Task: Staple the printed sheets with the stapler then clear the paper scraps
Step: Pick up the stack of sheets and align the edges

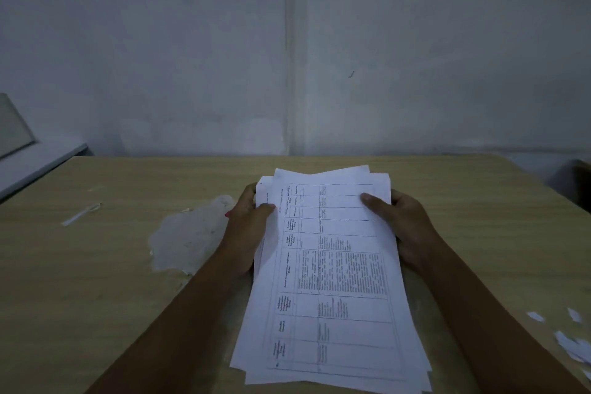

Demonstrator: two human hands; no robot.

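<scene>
Held above the tan wooden surface, the light, floppy, uneven stack of white printed sheets was gripped at its far side edges by left hand and right hand, likeliest to slide apart unless squared.

There is one stack of white printed sheets with a table of text in the middle of the frame; the number of sheets in it cannot be counted. Two hands are visible, the left hand and the right hand, one at each side of the stack. About four small white paper scraps lie at the lower right. One thin white strip lies at the left on one light wooden counter.
</scene>
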